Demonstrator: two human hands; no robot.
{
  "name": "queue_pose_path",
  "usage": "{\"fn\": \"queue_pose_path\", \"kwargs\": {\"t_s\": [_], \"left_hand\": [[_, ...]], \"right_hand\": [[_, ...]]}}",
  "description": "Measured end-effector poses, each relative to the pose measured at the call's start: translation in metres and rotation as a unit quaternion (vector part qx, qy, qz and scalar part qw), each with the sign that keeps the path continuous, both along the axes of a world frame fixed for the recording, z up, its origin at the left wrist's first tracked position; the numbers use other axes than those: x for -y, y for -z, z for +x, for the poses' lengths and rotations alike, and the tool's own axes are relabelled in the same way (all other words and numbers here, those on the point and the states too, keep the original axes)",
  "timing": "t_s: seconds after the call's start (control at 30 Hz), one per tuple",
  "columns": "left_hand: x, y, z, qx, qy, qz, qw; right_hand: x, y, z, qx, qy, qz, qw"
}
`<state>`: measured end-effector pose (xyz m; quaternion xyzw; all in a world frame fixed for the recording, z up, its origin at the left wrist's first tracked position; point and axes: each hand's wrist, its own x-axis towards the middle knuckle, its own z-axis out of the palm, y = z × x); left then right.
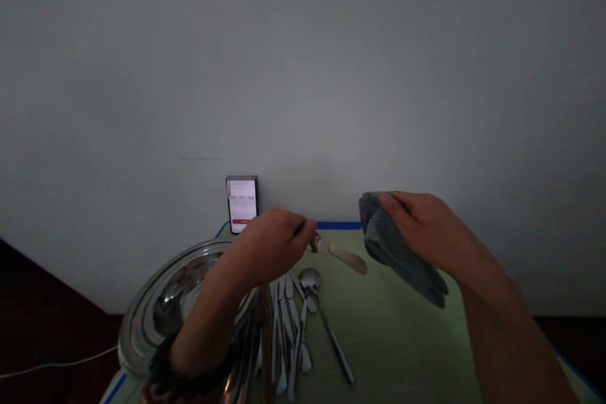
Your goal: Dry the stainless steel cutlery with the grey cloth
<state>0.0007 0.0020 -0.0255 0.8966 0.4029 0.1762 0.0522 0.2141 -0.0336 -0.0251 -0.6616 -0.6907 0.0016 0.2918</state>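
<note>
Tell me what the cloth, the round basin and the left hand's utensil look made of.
Cloth: woven or knitted fabric, matte, given its folds and textured end; fibre unclear. Basin: probably polished stainless steel, from its mirror-like reflections. Utensil: likely smooth metal, from its pale sheen.

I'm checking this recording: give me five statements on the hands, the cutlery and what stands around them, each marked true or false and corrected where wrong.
1. The right hand holds a cloth. True.
2. The left hand is empty. False: it holds a metal utensil.
3. The metal utensil is wrapped in the cloth. False: its visible end is bare, with a gap between it and the cloth.
4. Loose cutlery lies on the green table. True.
5. The phone has a dark screen. False: the screen is lit and shows a timer.
</note>
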Motion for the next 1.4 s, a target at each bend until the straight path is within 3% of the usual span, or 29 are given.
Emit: {"fn": "queue_pose_path", "kwargs": {"t_s": [0.1, 0.17, 0.27, 0.37, 0.47, 0.57, 0.67, 0.77, 0.9, 0.97, 1.1, 1.2, 1.4], "left_hand": [[0.0, 0.0, 0.008, 0.019, 0.0, -0.009, 1.0], [0.0, -0.001, 0.013, 0.036, 0.017, -0.031, 0.999], [0.001, -0.002, 0.015, 0.066, 0.017, -0.043, 0.997], [0.0, -0.003, 0.012, 0.1, -0.001, -0.038, 0.994], [-0.001, -0.003, 0.008, 0.14, -0.01, -0.03, 0.99], [-0.001, -0.004, 0.008, 0.151, -0.012, -0.012, 0.988], [-0.001, -0.004, 0.008, 0.139, -0.003, -0.007, 0.99], [-0.001, -0.002, 0.009, 0.106, 0.006, 0.008, 0.994], [-0.003, 0.002, 0.012, 0.062, 0.023, 0.052, 0.997], [-0.004, 0.004, 0.013, 0.074, 0.028, 0.055, 0.995], [-0.005, 0.005, 0.013, 0.13, 0.0, 0.054, 0.99], [-0.005, 0.004, 0.013, 0.156, -0.015, 0.036, 0.987], [0.004, -0.002, 0.012, 0.154, 0.031, -0.002, 0.988]], "right_hand": [[0.004, 0.0, -0.011, -0.038, 0.027, 0.025, 0.999], [0.006, 0.004, -0.026, -0.093, -0.047, -0.006, 0.995], [0.006, 0.01, -0.042, -0.175, -0.232, -0.042, 0.956], [0.005, 0.011, -0.034, -0.207, -0.294, -0.053, 0.932], [0.004, 0.007, -0.015, -0.163, -0.32, -0.056, 0.932], [0.002, 0.003, -0.006, -0.097, -0.307, -0.064, 0.945], [0.001, 0.0, -0.008, -0.045, -0.253, -0.061, 0.964], [0.003, -0.003, -0.013, -0.017, -0.182, -0.014, 0.983], [0.008, -0.005, -0.025, -0.025, -0.035, 0.041, 0.998], [0.01, -0.003, -0.036, -0.031, -0.007, 0.045, 0.998], [0.008, 0.007, -0.051, -0.058, -0.132, 0.017, 0.989], [0.008, 0.01, -0.047, -0.042, -0.226, -0.006, 0.973], [0.008, 0.005, -0.032, 0.001, -0.214, -0.045, 0.976]]}}
